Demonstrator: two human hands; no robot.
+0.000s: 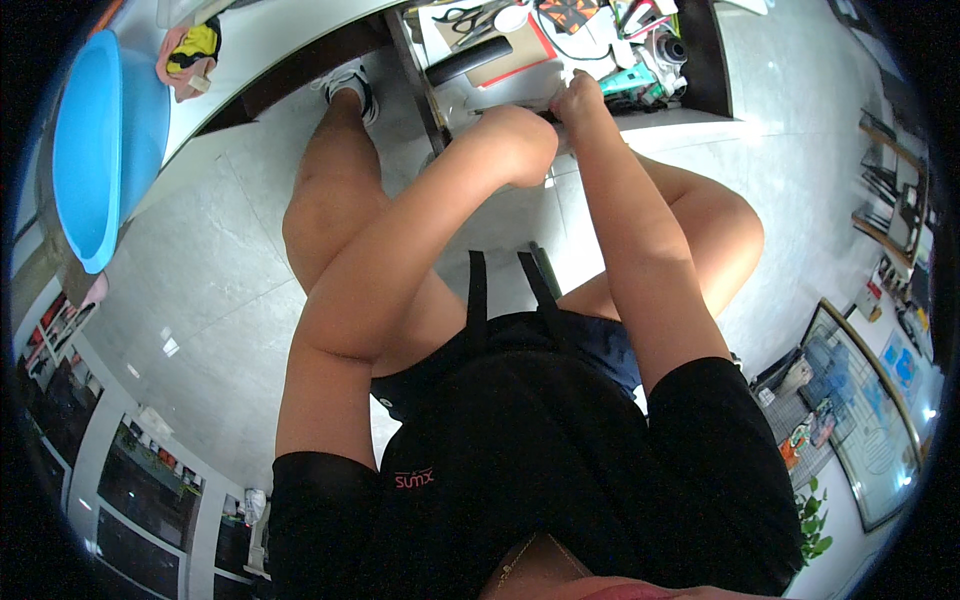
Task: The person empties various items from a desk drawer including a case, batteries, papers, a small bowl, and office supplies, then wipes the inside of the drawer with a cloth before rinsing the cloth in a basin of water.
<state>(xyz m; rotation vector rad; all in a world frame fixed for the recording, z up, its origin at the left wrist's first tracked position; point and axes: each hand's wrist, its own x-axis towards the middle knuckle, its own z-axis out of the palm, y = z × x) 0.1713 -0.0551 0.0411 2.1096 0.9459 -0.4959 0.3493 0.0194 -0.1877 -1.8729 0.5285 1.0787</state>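
Observation:
An open drawer full of small items lies before me. My right hand is inside it, at the front part, close to a small white item; its fingertips are mostly hidden. My left hand is bent down at the drawer's front edge, its fingers out of sight beneath the wrist. Nearby in the drawer are a long black case, a brown notebook with a red edge, and black scissors. To the right of my right hand lie a turquoise tube and a round black lens-like part.
A white tabletop curves over the drawer's left side. On it are a blue plastic basin and a pink and yellow cloth item. My knees flank the drawer above a grey tiled floor. A framed glass panel stands far right.

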